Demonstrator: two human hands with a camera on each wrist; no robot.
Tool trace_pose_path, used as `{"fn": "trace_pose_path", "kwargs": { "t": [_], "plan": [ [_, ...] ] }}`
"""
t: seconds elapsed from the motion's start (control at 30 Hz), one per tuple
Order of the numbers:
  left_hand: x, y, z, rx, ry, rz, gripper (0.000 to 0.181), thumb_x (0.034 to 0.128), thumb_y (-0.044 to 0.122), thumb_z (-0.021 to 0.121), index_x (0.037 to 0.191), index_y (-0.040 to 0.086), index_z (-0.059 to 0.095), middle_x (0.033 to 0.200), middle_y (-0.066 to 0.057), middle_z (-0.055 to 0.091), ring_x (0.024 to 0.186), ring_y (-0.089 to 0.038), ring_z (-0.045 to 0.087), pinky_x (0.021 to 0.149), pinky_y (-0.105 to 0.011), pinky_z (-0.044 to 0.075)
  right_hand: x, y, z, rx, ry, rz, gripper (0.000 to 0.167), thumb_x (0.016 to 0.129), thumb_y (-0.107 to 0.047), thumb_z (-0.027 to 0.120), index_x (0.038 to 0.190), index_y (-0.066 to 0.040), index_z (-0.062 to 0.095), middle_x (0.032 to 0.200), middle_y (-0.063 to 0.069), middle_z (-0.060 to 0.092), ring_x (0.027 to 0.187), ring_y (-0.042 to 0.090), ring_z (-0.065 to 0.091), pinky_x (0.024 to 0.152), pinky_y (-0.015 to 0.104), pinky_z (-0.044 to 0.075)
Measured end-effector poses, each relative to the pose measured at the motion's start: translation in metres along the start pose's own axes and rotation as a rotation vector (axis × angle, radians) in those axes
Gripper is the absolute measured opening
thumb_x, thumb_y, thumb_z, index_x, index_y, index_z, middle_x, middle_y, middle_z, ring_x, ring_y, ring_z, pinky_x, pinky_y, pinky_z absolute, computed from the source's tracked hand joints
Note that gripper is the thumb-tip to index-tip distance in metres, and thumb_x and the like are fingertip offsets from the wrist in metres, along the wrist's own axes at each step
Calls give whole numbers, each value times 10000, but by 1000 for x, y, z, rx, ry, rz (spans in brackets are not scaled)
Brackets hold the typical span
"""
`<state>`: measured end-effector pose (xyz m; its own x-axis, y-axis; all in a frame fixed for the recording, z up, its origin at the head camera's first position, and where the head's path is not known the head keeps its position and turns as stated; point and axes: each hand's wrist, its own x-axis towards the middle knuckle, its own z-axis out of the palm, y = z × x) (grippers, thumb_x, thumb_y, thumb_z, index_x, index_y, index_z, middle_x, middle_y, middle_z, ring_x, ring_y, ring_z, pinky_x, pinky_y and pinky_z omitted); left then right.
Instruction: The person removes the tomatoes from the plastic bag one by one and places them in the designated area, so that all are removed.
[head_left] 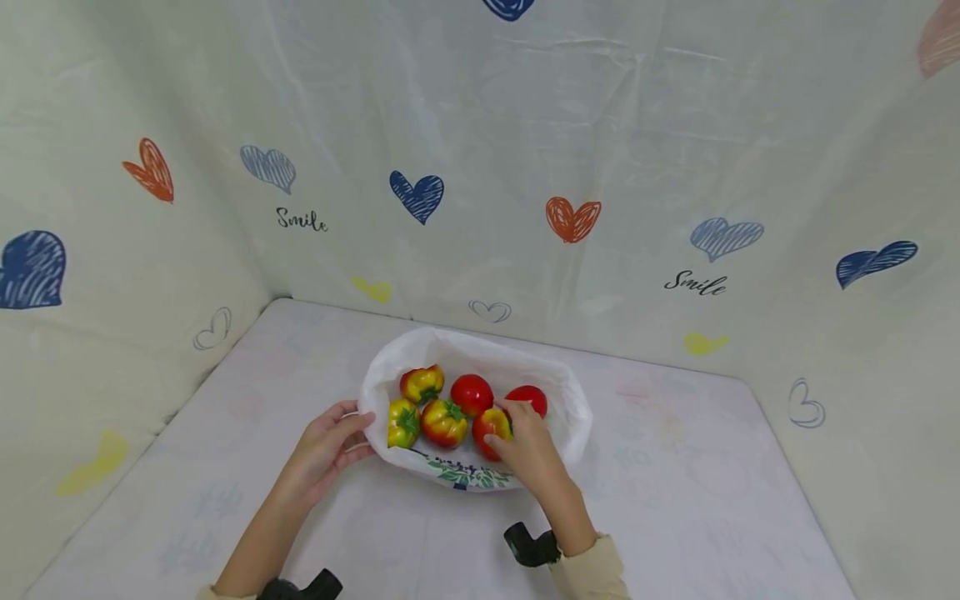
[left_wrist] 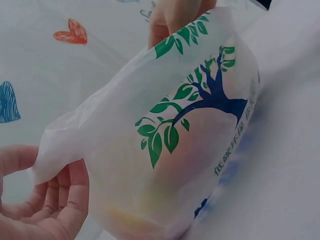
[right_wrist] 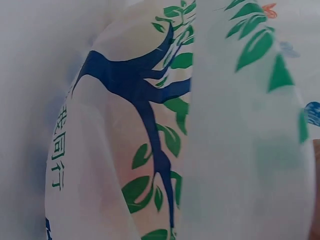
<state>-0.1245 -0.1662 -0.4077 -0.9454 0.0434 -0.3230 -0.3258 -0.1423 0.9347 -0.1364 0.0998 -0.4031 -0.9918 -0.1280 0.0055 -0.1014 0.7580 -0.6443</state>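
A white plastic bag (head_left: 573, 408) with a printed green and blue tree lies open-mouthed on the table. Inside are two red tomatoes (head_left: 472, 395) and several red-yellow-green peppers (head_left: 444, 423). The left hand (head_left: 330, 446) pinches the bag's left rim between thumb and fingers; in the left wrist view the left hand (left_wrist: 47, 200) holds the bag (left_wrist: 115, 150) by its edge. Reaching into the bag's right side, the right hand (head_left: 528, 446) grips a red-yellow pepper (head_left: 491, 425), beside the right tomato (head_left: 534, 398). The bag (right_wrist: 240, 150) hides most of that hand in the right wrist view.
The bag rests on a white-covered table (head_left: 675, 483). Behind and at the sides hangs a pale curtain (head_left: 480, 108) printed with hearts and the word Smile. Black camera mounts (head_left: 531, 546) sit on both wrists.
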Motion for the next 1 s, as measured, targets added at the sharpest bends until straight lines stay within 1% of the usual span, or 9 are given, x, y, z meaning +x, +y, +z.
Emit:
{"fn": "trace_pose_path", "kwargs": {
  "t": [0.17,0.27,0.37,0.5,0.63,0.87,1.0],
  "plan": [
    [-2,-1,3,-6,-18,1,418,936,230,550,1251,-3,404,1003,20,575,847,-116,607,790,-269,553,6,4,8,-34,-5,78,552,802,-186,722,1297,-62,510,1313,198,489,1205,372,473,910,523,476],
    [-2,-2,5,-19,-18,-7,411,932,225,555,1245,2,409,1007,14,575,845,-120,610,787,-271,554,9,5,12,-67,-3,99,559,789,-189,734,1284,-49,514,1274,213,498,1153,375,499,886,521,492],
    [-3,-1,5,-21,-27,-3,411,939,217,542,1253,-7,399,1006,16,572,845,-116,606,788,-268,553,12,6,17,-101,-11,106,557,776,-190,746,1260,-32,521,1214,223,507,1073,367,525,847,508,516],
    [-3,-1,4,-15,-29,0,430,939,226,544,1265,-7,389,1017,16,568,851,-109,604,792,-265,552,15,5,22,-119,-24,127,567,764,-192,757,1250,-37,510,1186,226,497,1039,359,521,826,506,525],
    [-3,-2,4,-10,-22,-9,436,936,233,549,1268,2,388,1023,15,565,853,-110,607,797,-268,551,16,5,25,-122,-26,135,592,756,-190,763,1259,-48,486,1181,228,489,1028,350,515,825,512,524],
    [-3,-4,3,-16,-30,-6,422,938,225,546,1259,0,391,1005,21,572,843,-108,609,792,-267,552,18,6,29,-139,-39,129,603,729,-177,783,1222,-51,459,1082,190,482,947,292,506,836,473,526],
    [-3,-5,3,-18,-33,-3,418,938,224,546,1257,0,393,1007,19,573,848,-111,607,796,-269,551,17,7,29,-155,-38,116,595,723,-170,787,1201,-46,455,1057,187,481,925,286,506,828,465,529]
  ]
}}
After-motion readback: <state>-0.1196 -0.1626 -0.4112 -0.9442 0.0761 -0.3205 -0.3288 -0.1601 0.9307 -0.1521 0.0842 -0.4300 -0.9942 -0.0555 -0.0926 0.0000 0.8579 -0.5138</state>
